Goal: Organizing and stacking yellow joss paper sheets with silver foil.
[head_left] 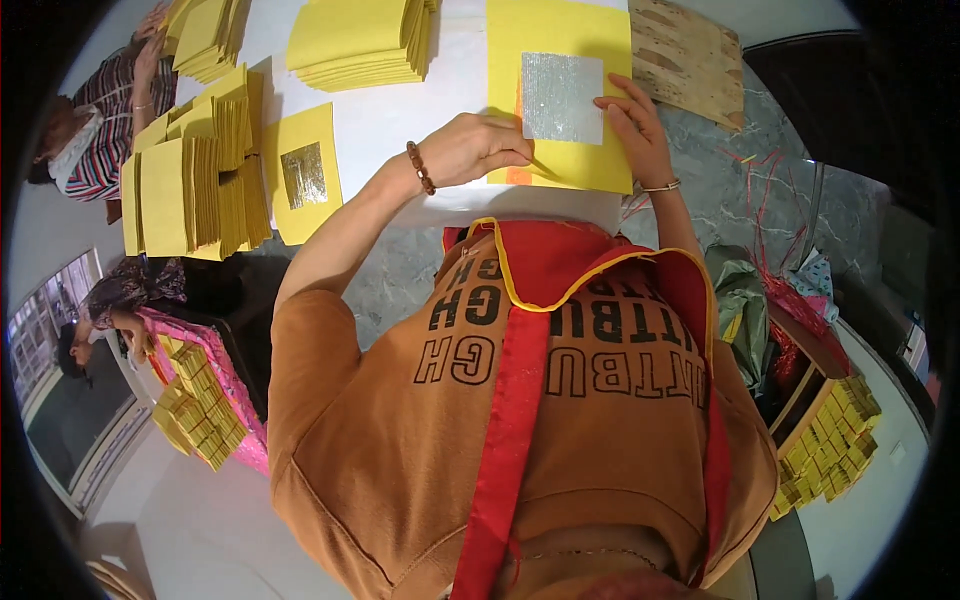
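A yellow paper sheet (560, 28) with a silver foil square (563, 98) in its middle lies in front of me on the white table. My left hand (482, 148) is closed in a pinch at the foil's lower left corner. Something thin and yellow shows at its fingertips; I cannot tell whether it is a paper edge or a separate piece. An orange patch (517, 175) shows below those fingers. My right hand (638, 125) rests along the sheet's right edge, fingers apart, with fingertips touching the foil's side.
Left of my arm lies a smaller yellow sheet with foil (304, 176), beside stacks of yellow paper (172, 195). Another stack (358, 45) stands farther back. A wooden board (686, 60) is at the far right. Two other people (105, 125) are at the left. Bundled yellow packs (828, 440) stand low right.
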Available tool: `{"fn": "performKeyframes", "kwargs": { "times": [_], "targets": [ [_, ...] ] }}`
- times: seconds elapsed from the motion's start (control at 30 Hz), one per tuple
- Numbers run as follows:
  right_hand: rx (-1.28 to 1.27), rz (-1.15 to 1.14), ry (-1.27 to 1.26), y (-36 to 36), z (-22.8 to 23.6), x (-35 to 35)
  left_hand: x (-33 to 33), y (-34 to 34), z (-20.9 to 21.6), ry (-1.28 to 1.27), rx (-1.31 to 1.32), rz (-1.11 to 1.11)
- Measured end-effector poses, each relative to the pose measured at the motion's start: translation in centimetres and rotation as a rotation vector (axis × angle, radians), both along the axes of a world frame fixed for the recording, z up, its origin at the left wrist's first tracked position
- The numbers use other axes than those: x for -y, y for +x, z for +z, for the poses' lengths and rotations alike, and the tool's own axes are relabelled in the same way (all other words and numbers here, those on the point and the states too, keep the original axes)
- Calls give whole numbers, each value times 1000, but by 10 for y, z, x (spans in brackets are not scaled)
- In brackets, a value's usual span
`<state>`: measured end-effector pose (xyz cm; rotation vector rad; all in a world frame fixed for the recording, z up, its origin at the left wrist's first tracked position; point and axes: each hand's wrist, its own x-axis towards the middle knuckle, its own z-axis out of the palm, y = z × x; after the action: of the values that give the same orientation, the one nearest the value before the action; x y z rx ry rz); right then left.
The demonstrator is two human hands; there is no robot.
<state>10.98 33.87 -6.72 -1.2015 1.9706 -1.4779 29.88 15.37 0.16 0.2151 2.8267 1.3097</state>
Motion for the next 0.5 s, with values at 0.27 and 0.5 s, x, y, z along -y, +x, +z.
{"fn": "performKeyframes", "kwargs": {
  "times": [0.27,0.5],
  "targets": [
    [60,84,17,-11,-8,-4,2,6,-4,-60,-151,25],
    [56,188,-17,-11,5,-10,16,5,-4,374,318,403]
  ]
}}
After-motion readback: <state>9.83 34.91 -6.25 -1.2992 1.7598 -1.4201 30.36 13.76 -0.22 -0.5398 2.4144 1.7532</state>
